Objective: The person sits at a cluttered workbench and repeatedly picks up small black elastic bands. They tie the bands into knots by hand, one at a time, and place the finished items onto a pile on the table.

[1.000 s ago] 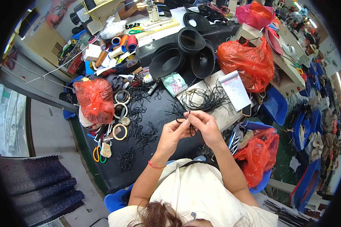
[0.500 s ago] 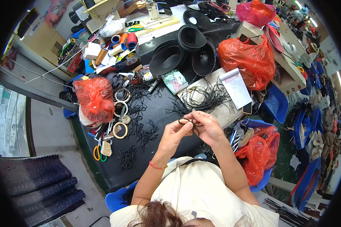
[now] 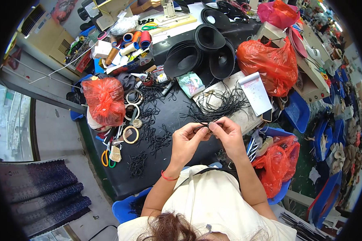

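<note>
Both thumbs and forefingers pinch a thin black cord [image 3: 207, 124], gathered small between the fingertips. My left hand [image 3: 188, 139] is closed on one part of it. My right hand [image 3: 230, 134] grips it just beside, the thumbs almost touching. Fingers hide most of the cord, so whether it has a knot I cannot tell. Just beyond my hands, a loose heap of black cords [image 3: 225, 100] lies on a pale worn board [image 3: 247, 117]. More tangled cord pieces [image 3: 159, 138] are spread over the black tabletop [image 3: 120, 176] to the left.
Red plastic bags [image 3: 104, 102] stand left, with rolls of tape [image 3: 130, 135] and scissors [image 3: 105, 158] nearby. Curved black pieces [image 3: 184, 60] are stacked at the back, near thread spools [image 3: 145, 39]. A notepad [image 3: 256, 96] and a blue bin [image 3: 284, 193] are right. Another person's hand [image 3: 151, 5] shows far off.
The open loop of cord between my fingers has been drawn in small. My right hand has turned and lowered slightly, its thumb now beside the left one. The whole view has shifted slightly.
</note>
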`<state>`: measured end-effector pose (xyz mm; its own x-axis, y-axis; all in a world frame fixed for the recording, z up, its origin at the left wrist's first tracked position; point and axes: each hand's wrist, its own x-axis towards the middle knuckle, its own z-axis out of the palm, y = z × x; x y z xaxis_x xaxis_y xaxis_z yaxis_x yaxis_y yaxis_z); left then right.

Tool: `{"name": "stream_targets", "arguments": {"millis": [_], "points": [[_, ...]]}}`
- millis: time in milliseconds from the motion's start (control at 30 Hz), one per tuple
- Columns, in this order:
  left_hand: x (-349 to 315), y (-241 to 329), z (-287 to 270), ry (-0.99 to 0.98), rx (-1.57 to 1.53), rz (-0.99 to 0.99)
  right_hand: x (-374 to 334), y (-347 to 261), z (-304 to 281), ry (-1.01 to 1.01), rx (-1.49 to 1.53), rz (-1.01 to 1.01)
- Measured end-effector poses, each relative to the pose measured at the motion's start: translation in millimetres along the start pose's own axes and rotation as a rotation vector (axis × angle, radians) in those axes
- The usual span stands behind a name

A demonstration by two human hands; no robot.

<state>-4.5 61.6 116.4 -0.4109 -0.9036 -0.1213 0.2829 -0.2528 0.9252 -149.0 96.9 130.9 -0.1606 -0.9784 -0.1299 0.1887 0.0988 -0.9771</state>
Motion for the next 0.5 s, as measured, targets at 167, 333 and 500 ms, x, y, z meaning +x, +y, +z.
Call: {"name": "stream_targets", "arguments": {"millis": [167, 333, 500], "points": [[-4.4, 12.2, 1.8, 0.015, 0.032, 0.057, -2.3, -9.7, 3.1, -0.065, 0.073, 0.037], [-2.9, 5.0, 3.1, 0.067, -0.067, 0.011, -4.4, 2.7, 6.5, -0.042, 0.143, 0.042], [1.3, -10.6, 3.7, 0.127, -0.107, -0.004, -3.0, 11.3, 5.1, -0.025, 0.137, 0.058]]}}
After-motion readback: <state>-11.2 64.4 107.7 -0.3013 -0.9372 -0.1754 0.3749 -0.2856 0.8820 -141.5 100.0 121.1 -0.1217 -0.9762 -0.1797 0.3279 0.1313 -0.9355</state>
